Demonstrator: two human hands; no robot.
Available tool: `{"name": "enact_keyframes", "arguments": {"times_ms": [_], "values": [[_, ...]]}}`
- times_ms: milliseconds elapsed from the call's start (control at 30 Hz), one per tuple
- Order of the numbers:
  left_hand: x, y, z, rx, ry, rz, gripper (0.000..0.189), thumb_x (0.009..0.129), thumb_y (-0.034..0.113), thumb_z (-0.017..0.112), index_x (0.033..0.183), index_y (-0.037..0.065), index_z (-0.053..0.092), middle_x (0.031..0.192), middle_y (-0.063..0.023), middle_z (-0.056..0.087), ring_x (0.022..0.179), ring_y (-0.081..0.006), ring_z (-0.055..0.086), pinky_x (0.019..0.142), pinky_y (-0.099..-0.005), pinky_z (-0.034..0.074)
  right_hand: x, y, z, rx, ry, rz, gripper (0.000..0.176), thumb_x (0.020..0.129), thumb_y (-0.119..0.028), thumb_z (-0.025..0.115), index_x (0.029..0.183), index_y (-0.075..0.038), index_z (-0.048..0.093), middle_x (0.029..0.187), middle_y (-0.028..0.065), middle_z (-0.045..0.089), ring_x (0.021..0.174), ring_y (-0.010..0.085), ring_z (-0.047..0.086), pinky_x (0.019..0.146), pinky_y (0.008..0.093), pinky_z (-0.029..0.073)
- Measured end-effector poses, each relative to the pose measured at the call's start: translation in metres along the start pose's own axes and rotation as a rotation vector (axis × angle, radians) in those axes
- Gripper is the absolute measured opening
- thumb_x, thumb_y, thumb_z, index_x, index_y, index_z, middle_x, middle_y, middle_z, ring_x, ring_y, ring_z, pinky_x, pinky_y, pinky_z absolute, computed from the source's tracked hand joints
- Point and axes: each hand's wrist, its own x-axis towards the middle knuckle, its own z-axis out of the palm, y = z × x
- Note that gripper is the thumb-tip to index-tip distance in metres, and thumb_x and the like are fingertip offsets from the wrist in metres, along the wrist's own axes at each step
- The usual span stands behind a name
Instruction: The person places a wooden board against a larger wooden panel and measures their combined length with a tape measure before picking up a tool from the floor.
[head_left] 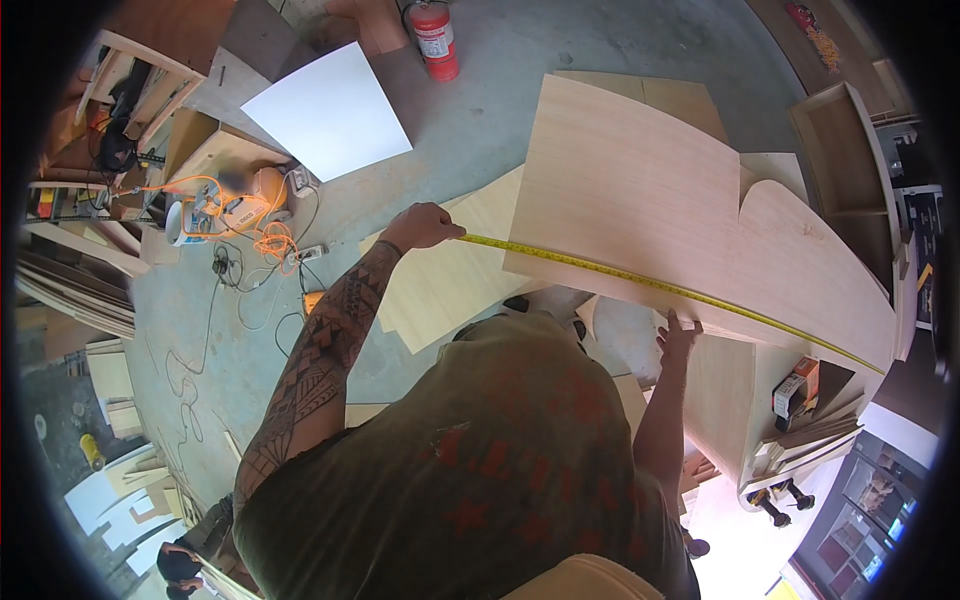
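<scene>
A yellow tape measure (620,274) stretches across a large plywood panel (640,180), running down to the right as far as the panel's tapered end. My left hand (425,226) is closed around the tape's left end, just beyond the panel's left edge; what sits inside the fist is hidden. Under the tape, at the near edge of the panel, is my right hand (679,338), its fingers spread and the tips against or very close to that edge. Another plywood sheet (440,285) lies lower down, beneath my left hand.
A red fire extinguisher (434,40) stands on the floor at the top. To the left are a white board (330,112), an orange-yellow machine (255,205) and tangled cords (275,240). Two drills (770,505) and a small box (797,390) are at lower right.
</scene>
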Motion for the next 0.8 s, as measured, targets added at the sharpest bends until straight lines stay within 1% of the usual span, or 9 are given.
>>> {"name": "enact_keyframes", "arguments": {"times_ms": [233, 300, 400, 433, 500, 667, 767, 800], "values": [[0.0, 0.001, 0.0, 0.003, 0.014, -0.013, 0.047, 0.085, 0.052, 0.07, 0.094, 0.007, 0.079, 0.087, -0.0131, 0.074, 0.082, -0.0288, 0.069, 0.075, -0.0406, 0.054, 0.003, 0.002, -0.001, -0.007, -0.01, 0.011, 0.092, 0.09, -0.031, 0.078, 0.155, -0.019, 0.014, 0.135, 0.0208, 0.057, 0.101, 0.034, 0.066, 0.084, 0.0488, 0.055], [-0.001, 0.002, 0.0, 0.007, 0.01, -0.014, 0.047, 0.085, 0.052, 0.07, 0.094, 0.007, 0.079, 0.087, -0.0131, 0.074, 0.082, -0.0285, 0.069, 0.074, -0.0403, 0.054, 0.001, 0.0, 0.0, -0.003, 0.005, -0.004, 0.089, 0.089, -0.026, 0.078, 0.152, -0.018, 0.017, 0.123, 0.0171, 0.059, 0.091, 0.028, 0.066, 0.072, 0.0425, 0.054], [-0.003, 0.005, -0.003, 0.004, 0.003, -0.022, 0.046, 0.086, 0.052, 0.07, 0.095, 0.007, 0.079, 0.087, -0.013, 0.074, 0.081, -0.0278, 0.069, 0.074, -0.0398, 0.053, 0.001, 0.0, 0.0, 0.018, 0.005, -0.004, 0.088, 0.089, -0.026, 0.078, 0.152, -0.018, 0.017, 0.125, 0.0173, 0.058, 0.091, 0.0279, 0.066, 0.072, 0.0424, 0.054], [-0.004, 0.006, -0.004, -0.002, -0.001, -0.029, 0.046, 0.086, 0.052, 0.07, 0.095, 0.007, 0.079, 0.087, -0.0129, 0.074, 0.081, -0.0273, 0.069, 0.074, -0.0395, 0.053, 0.001, 0.001, 0.0, 0.019, 0.005, -0.005, 0.088, 0.089, -0.026, 0.078, 0.152, -0.018, 0.017, 0.125, 0.0173, 0.058, 0.091, 0.0279, 0.066, 0.072, 0.0424, 0.054], [-0.001, 0.003, -0.002, -0.002, -0.001, -0.021, 0.046, 0.086, 0.051, 0.07, 0.095, 0.007, 0.079, 0.086, -0.0129, 0.074, 0.08, -0.0269, 0.068, 0.074, -0.0394, 0.053, 0.002, 0.001, -0.001, -0.001, 0.002, -0.008, 0.093, 0.089, -0.029, 0.08, 0.154, -0.017, 0.015, 0.133, 0.0201, 0.057, 0.1, 0.0337, 0.066, 0.083, 0.0483, 0.056], [0.001, -0.002, -0.001, 0.003, -0.001, 0.008, 0.043, 0.089, 0.048, 0.068, 0.096, 0.007, 0.079, 0.085, -0.0122, 0.073, 0.078, -0.0264, 0.068, 0.072, -0.0392, 0.053, -0.001, -0.001, -0.001, -0.009, 0.003, -0.01, 0.093, 0.089, -0.029, 0.079, 0.154, -0.017, 0.014, 0.134, 0.0207, 0.056, 0.101, 0.0341, 0.066, 0.083, 0.0489, 0.056], [0.001, -0.003, -0.002, -0.002, -0.034, 0.013, 0.042, 0.092, 0.045, 0.066, 0.098, 0.006, 0.078, 0.084, -0.012, 0.073, 0.076, -0.0268, 0.068, 0.071, -0.0395, 0.053, -0.002, -0.002, -0.001, -0.007, 0.003, -0.011, 0.094, 0.088, -0.029, 0.079, 0.154, -0.017, 0.014, 0.134, 0.0208, 0.056, 0.101, 0.0342, 0.066, 0.084, 0.0488, 0.056], [0.002, -0.006, -0.001, 0.006, -0.032, 0.049, 0.042, 0.093, 0.045, 0.065, 0.099, 0.005, 0.078, 0.083, -0.012, 0.073, 0.074, -0.0267, 0.067, 0.071, -0.0398, 0.053, -0.001, -0.002, -0.001, -0.002, -0.001, -0.008, 0.094, 0.088, -0.029, 0.08, 0.154, -0.017, 0.014, 0.134, 0.0207, 0.056, 0.1, 0.0342, 0.066, 0.084, 0.0487, 0.056]]}}
